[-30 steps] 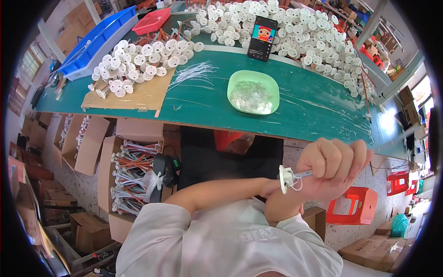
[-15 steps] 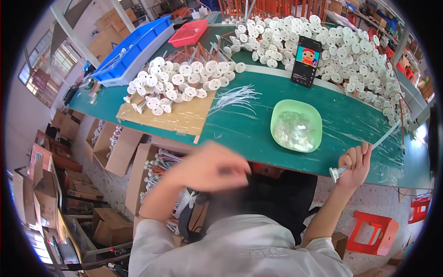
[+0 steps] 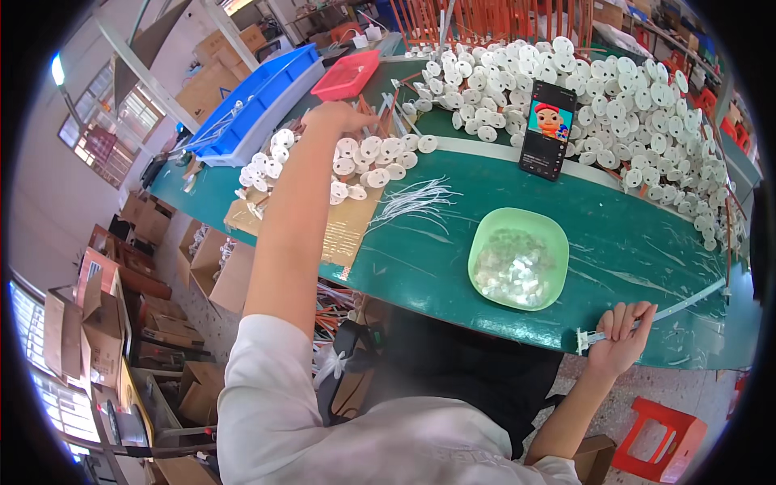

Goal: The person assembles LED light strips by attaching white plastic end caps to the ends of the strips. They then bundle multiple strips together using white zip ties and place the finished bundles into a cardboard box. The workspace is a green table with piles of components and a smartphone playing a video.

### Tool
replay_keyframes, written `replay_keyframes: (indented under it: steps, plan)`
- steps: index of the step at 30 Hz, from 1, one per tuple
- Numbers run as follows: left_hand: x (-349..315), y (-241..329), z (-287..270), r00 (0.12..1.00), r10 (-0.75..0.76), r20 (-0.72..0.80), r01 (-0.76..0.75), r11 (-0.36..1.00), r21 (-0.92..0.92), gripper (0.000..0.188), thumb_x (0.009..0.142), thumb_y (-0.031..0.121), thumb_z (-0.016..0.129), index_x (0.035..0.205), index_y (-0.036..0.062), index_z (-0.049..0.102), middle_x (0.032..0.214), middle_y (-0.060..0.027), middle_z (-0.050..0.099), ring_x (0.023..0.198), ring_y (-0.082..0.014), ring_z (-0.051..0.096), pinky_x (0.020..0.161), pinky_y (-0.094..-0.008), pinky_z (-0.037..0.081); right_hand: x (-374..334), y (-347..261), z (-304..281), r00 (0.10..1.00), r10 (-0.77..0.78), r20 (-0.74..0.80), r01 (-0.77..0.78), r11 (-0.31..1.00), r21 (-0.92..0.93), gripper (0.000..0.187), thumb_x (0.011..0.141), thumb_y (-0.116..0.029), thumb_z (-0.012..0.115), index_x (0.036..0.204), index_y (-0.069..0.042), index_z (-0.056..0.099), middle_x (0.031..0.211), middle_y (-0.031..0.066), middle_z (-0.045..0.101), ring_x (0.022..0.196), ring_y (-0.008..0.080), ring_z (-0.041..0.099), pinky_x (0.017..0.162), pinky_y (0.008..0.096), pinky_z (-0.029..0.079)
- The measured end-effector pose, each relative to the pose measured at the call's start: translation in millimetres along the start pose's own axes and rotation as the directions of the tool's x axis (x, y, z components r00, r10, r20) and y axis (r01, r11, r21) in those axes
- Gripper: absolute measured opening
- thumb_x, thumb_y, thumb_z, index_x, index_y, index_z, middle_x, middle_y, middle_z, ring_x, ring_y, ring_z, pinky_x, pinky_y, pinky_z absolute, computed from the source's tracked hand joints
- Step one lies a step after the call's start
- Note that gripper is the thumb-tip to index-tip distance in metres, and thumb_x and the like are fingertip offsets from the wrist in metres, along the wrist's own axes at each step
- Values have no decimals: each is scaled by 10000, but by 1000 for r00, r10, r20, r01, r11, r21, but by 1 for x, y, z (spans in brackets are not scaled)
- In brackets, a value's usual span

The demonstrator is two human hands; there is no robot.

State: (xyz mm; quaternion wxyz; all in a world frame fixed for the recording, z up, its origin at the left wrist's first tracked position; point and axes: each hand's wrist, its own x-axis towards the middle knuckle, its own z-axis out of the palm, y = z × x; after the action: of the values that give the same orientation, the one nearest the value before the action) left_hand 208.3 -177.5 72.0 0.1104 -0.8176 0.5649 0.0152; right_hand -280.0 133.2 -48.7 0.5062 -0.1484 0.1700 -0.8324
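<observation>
My left hand reaches across the pile of white disc-ended rods at the left. Its fingers stretch to the right, close to the rods' reddish-brown and clear stems; whether they touch one is hard to see. At the table's near right edge, my right hand is closed around a long, pale translucent rod. A white fitting sticks out on the left of that fist, while the rod runs off to the right over the table. Left of this hand stands a light green bowl holding small clear pieces.
Thin white strips lie beside the cardboard sheet. A phone leans on a large heap of white disc-ended rods. Behind the left pile are a blue bin and a red tray. A red stool stands below right.
My left hand has swung from near my body up and away to the far side of the left pile. The right hand keeps its grip on the rod. The whole view has shifted slightly.
</observation>
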Motion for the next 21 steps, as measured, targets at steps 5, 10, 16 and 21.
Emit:
replay_keyframes:
  steps: [5,10,16,21]
  plan:
    - [-26,43,-22,994,-97,55,101,992,-71,843,695,827,545,1176,150,692,1124,-66,698,1094,-253,648,921,-455,485,1,-2,4,999,35,34,-34,999,-42,349,1087,-288,339,820,-89,447,530,-31,281,440,56,230,388,226,223]
    - [-32,67,-17,992,-125,33,119,982,147,649,719,778,583,972,211,774,916,-60,721,863,-180,697,791,-385,503,-3,-2,7,998,54,23,-52,995,-81,354,1085,-286,334,807,-92,435,526,-34,286,435,54,238,386,223,222]
    - [9,62,-3,913,-23,407,46,998,-46,399,739,576,676,938,243,771,929,-47,699,813,-165,652,727,-361,485,-2,-2,6,998,43,51,-39,996,-81,346,1082,-278,346,812,-82,440,532,-33,299,439,55,246,387,221,230]
    - [5,67,-1,881,39,472,-5,997,-74,362,725,460,705,1013,251,772,1162,-14,688,1033,-181,638,897,-361,471,-2,-2,6,995,47,93,-36,993,-111,341,1082,-261,341,820,-70,447,540,-28,308,450,54,264,391,223,234]
